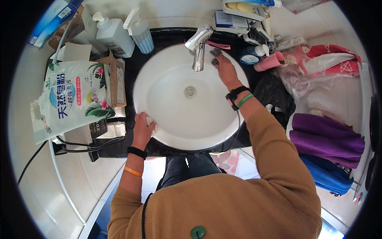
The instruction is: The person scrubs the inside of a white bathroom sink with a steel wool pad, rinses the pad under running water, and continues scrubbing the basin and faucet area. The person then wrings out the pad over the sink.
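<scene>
A white oval washbasin (167, 119) is set into a black countertop in front of me. At its near left rim, my left hand (143, 128) grips a crumpled whitish cloth or loofah (152, 125), partly hidden by the fingers. My right hand (226, 70) is at the far right rim with its fingers on a dark grey steel-wool scrubber (216, 52); a second grey tuft shows by the fingertips. Left of that hand stands a chrome faucet (199, 50), with no water seen running from it. The drain (190, 92) is visible in the basin floor.
On the left are a soap-powder bag (74, 98), cardboard boxes (118, 80), a pump bottle (115, 37) and a spray bottle (141, 35). A pink-handled item (219, 45) lies behind the faucet. To the right sit a pink cup (269, 61), a black plastic bag (273, 92) and a purple towel (325, 139).
</scene>
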The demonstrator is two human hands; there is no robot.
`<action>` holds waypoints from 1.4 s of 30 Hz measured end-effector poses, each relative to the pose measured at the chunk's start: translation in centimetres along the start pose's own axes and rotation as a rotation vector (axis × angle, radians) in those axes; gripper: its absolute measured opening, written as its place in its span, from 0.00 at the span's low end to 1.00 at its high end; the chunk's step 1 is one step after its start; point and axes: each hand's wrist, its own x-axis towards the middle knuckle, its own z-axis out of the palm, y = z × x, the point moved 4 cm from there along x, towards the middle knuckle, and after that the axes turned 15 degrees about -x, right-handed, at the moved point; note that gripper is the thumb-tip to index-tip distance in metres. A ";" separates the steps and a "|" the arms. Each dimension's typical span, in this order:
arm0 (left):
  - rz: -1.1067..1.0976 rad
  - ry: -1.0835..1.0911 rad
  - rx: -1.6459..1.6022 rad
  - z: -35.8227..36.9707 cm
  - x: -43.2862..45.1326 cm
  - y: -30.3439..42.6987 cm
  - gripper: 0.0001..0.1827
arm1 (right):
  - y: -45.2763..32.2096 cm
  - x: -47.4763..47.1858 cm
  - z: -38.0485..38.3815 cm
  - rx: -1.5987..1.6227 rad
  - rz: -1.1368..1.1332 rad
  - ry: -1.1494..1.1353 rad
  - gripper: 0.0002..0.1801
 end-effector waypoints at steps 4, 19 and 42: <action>0.004 0.006 -0.004 0.0 0.1 0.2 0.19 | -4.0 -0.1 0.6 0.000 -0.239 -0.040 0.13; 0.013 0.014 -0.011 -0.1 -0.1 0.5 0.18 | -2.6 -1.1 0.8 -0.061 0.036 -0.018 0.16; 0.008 -0.002 0.021 0.1 0.0 0.4 0.19 | 0.1 2.9 6.8 -0.169 -0.001 -0.128 0.27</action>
